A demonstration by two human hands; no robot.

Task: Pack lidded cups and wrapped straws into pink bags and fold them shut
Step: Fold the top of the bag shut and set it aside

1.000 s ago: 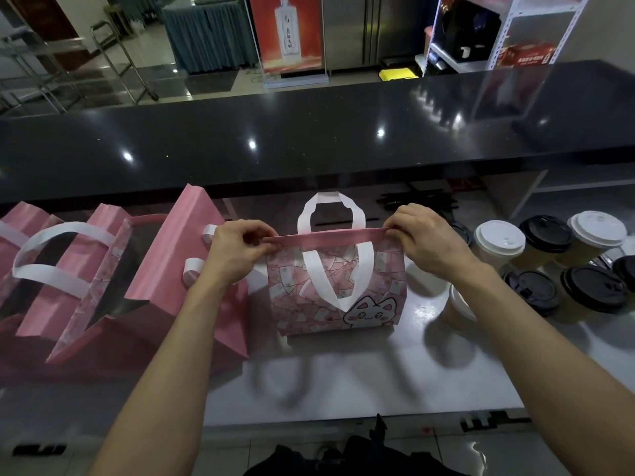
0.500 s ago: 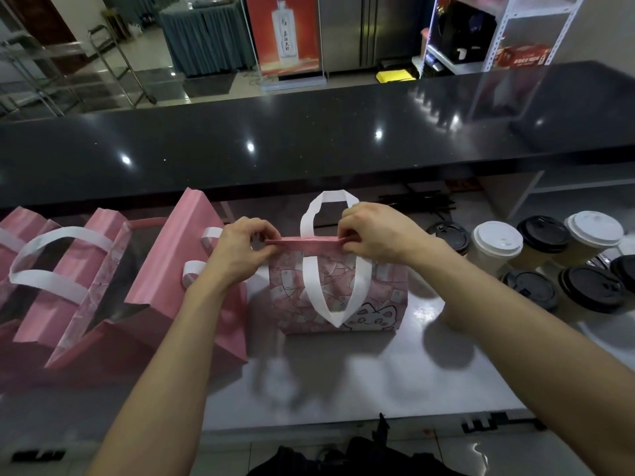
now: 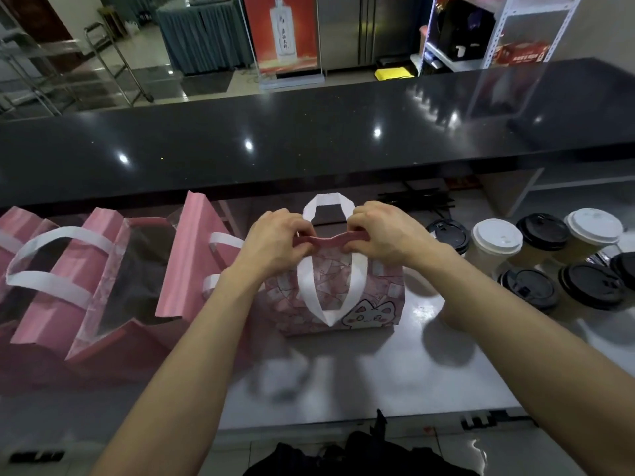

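The right hand (image 3: 388, 235) has slid along the pink bag's (image 3: 343, 297) folded top toward the left hand (image 3: 275, 240).

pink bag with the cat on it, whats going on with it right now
A person is closing the pink cat-print bag on the steel counter. The left hand and right hand pinch its folded top edge near the middle, by the white handles. More pink bags stand open on the left. Lidded cups wait on the right.

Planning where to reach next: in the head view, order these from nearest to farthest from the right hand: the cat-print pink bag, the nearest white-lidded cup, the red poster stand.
1. Cat-print pink bag, under the right hand, gripped.
2. White-lidded cup, to its right.
3. Red poster stand, beyond the counter.
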